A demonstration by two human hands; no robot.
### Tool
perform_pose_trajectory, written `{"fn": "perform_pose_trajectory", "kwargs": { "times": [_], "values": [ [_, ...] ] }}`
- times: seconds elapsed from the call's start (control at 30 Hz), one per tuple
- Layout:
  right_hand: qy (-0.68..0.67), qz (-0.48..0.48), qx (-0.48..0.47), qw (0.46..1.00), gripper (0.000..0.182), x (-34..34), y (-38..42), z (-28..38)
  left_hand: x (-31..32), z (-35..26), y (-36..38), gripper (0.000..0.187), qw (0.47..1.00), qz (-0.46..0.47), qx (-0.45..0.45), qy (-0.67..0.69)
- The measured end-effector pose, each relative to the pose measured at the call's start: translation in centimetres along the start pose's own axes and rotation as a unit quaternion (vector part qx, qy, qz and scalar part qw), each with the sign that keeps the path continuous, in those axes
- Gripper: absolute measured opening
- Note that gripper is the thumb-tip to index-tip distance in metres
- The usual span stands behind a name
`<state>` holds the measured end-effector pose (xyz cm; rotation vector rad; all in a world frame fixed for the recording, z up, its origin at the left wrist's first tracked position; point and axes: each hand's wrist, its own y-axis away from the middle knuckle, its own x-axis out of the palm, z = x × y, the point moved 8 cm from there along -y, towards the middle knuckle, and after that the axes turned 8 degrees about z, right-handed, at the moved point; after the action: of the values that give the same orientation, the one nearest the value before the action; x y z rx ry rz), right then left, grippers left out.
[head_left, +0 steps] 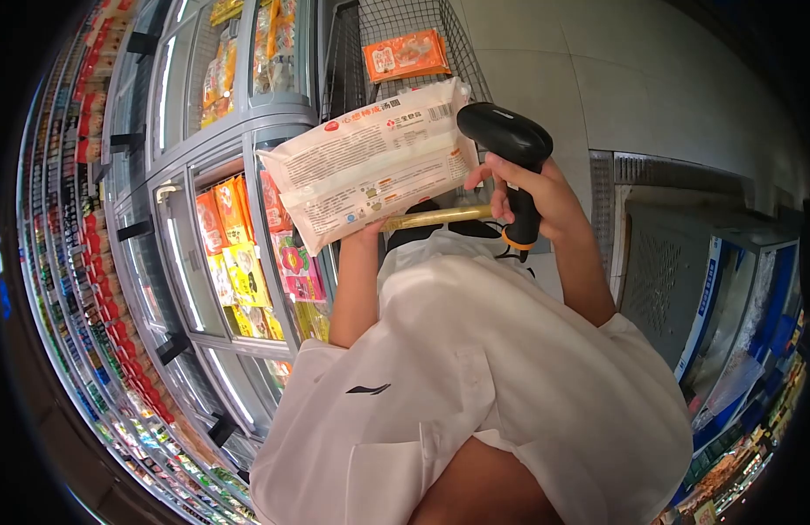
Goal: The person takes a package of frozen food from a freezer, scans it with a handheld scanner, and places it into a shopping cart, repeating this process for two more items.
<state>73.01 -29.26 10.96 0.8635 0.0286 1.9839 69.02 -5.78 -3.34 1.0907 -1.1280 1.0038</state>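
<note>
A large pale pink packet of tangyuan [370, 166] lies back side up across my left hand [364, 234], whose fingers are mostly hidden beneath it. Printed text and a barcode [440, 112] show on the upturned side, the barcode near the right end. My right hand [545, 194] is wrapped round the grip of a black barcode scanner [507, 138] with an orange ring at its base. The scanner's head overlaps the packet's right edge in this view, close to the barcode.
Beyond the packet stands a wire shopping cart [339, 61] with orange packets [406, 56] in it; its yellow handle [444, 216] crosses near my waist. Glass-topped freezers [195, 140] with colourful packets line the left. A grey metal cabinet [663, 262] stands at the right.
</note>
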Motion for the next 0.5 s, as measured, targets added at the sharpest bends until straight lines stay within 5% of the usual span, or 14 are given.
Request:
{"fn": "perform_pose_trajectory", "kwargs": {
  "times": [0.07,0.1,0.17,0.2,0.27,0.3,0.37,0.4,0.47,0.5],
  "values": [
    [0.007,-0.009,0.012,1.0,0.036,0.1,-1.2,-0.1,-1.3,-1.8,0.4,0.074,0.951,-0.245,0.078,-0.173],
    [0.024,-0.02,0.015,0.999,0.037,0.1,-1.6,-0.2,-2.5,-2.8,0.5,0.074,0.951,-0.248,0.074,-0.17],
    [0.042,-0.037,0.023,0.998,0.038,0.4,-3.0,-0.6,-3.9,-3.6,-0.8,0.074,0.995,-0.09,0.014,0.045],
    [0.196,-0.069,-0.009,0.978,0.038,0.6,-3.9,-0.3,-3.6,-3.8,-1.3,0.074,0.994,-0.091,0.011,0.05],
    [0.388,-0.134,-0.069,0.909,0.041,1.5,-6.1,-0.4,-2.2,-4.2,-3.4,0.069,0.993,-0.094,-0.006,-0.077],
    [0.499,-0.134,-0.208,0.83,0.047,4.3,-6.8,1.6,-3.0,-4.7,-4.4,0.069,0.993,-0.092,-0.007,-0.071],
    [0.542,-0.106,-0.157,0.819,0.059,6.6,-10.2,-0.3,-5.3,-4.8,-6.4,0.057,0.995,-0.082,-0.05,0.012],
    [0.562,-0.07,-0.071,0.821,0.065,8.3,-12.3,-0.6,-2.8,-3.9,-7.2,0.053,0.995,0.061,-0.061,0.05],
    [0.579,-0.067,-0.215,0.784,0.063,9.5,-14.6,-3.2,-12.4,-5.2,-6.1,0.04,0.987,-0.15,-0.057,-0.018],
    [0.639,-0.086,-0.249,0.722,0.056,9.6,-15.8,-4.1,-13.4,-5.3,-6.9,0.04,0.987,-0.148,-0.056,-0.014]
  ]
}}
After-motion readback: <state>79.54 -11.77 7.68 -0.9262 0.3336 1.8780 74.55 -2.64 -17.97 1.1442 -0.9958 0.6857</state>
